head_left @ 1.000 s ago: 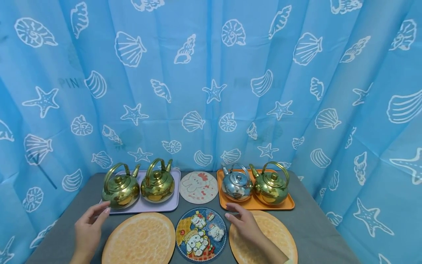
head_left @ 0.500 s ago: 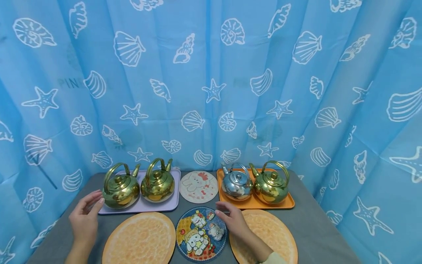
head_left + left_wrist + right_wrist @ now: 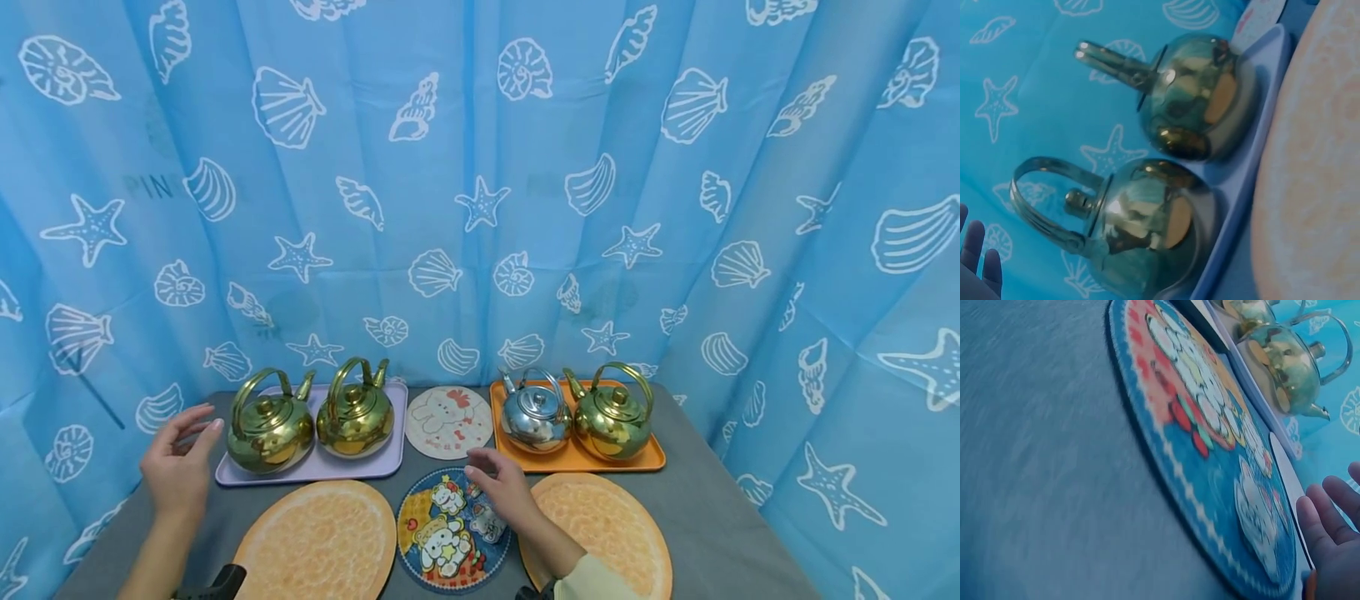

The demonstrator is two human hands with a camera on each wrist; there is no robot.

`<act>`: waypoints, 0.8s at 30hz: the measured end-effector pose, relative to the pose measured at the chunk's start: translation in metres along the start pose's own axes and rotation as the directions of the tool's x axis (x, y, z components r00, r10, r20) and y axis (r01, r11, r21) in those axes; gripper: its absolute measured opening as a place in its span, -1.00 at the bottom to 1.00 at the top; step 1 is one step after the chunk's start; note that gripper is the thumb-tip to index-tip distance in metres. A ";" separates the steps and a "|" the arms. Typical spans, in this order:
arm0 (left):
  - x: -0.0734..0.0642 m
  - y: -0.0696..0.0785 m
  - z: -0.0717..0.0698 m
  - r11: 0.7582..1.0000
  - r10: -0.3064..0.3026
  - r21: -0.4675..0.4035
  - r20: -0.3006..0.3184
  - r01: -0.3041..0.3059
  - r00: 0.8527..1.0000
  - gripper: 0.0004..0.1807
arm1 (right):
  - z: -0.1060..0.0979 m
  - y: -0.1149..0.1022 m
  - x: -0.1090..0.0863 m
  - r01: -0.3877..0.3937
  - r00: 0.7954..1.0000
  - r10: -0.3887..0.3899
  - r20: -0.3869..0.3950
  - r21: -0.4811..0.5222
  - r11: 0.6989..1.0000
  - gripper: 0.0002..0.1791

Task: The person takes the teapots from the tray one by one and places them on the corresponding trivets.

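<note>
My left hand (image 3: 178, 458) hovers just left of a gold teapot (image 3: 270, 433), its fingers loosely bent and holding nothing. That teapot and a second gold teapot (image 3: 356, 419) stand on a lilac tray (image 3: 382, 465); both also show in the left wrist view, arched handles up. Over the right part of a blue round cartoon mat (image 3: 420, 542) my right hand (image 3: 504, 487) hangs with relaxed fingers and nothing in them. A silver teapot (image 3: 536, 419) and another gold teapot (image 3: 613, 423) sit on an orange tray (image 3: 645, 461), beyond the right hand.
Two tan round placemats (image 3: 322, 542) lie at the front, the right one (image 3: 607, 525) partly under the right forearm. A white rabbit-print mat (image 3: 448, 423) lies between the trays. A blue seashell curtain (image 3: 480, 167) hangs behind the grey-covered table (image 3: 720, 517).
My left hand has moved up and left, from the front of the left gold teapot to beside it. The right hand has shifted left, from the right placemat's edge over the blue mat.
</note>
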State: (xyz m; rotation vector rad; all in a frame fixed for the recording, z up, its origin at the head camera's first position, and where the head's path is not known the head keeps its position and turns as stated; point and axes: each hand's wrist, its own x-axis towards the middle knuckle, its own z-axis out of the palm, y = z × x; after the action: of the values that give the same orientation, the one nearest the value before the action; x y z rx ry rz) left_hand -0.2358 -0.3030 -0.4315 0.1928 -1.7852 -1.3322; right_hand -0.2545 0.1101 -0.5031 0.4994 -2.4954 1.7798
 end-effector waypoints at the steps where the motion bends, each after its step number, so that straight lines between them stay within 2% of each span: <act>1: 0.003 0.000 0.000 1.000 0.001 -0.011 0.003 -0.001 1.000 -0.71 | 0.003 0.005 0.003 0.000 1.000 0.000 0.002 0.004 1.000 -0.61; 5: 0.015 -0.002 0.000 1.000 0.005 -0.015 -0.003 -0.005 1.000 -0.71 | 0.012 0.003 0.006 0.015 1.000 -0.016 0.020 0.021 1.000 -0.60; 10: 0.026 -0.005 0.001 0.999 -0.009 0.036 0.017 0.008 1.000 -0.70 | 0.021 0.000 0.009 0.008 1.000 -0.008 0.018 0.008 1.000 -0.60; 15: 0.033 -0.010 0.002 0.995 -0.011 0.101 0.071 0.003 0.997 -0.68 | 0.029 0.000 0.013 0.001 1.000 -0.001 0.001 -0.009 1.000 -0.63; 18: 0.039 -0.012 0.002 0.985 -0.030 0.169 0.103 0.012 0.994 -0.67 | 0.034 0.001 0.016 0.014 1.000 -0.015 -0.012 -0.033 0.999 -0.64; 24: 0.049 -0.010 -0.001 0.959 -0.100 0.282 0.203 0.040 0.974 -0.57 | 0.045 -0.001 0.021 0.006 1.000 -0.006 -0.020 -0.022 1.000 -0.65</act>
State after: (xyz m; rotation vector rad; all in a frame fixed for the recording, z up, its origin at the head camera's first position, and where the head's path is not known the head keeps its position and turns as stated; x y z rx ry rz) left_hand -0.2686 -0.3365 -0.4129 0.2755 -2.1663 -1.1835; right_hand -0.2675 0.0629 -0.5126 0.4850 -2.4946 1.7443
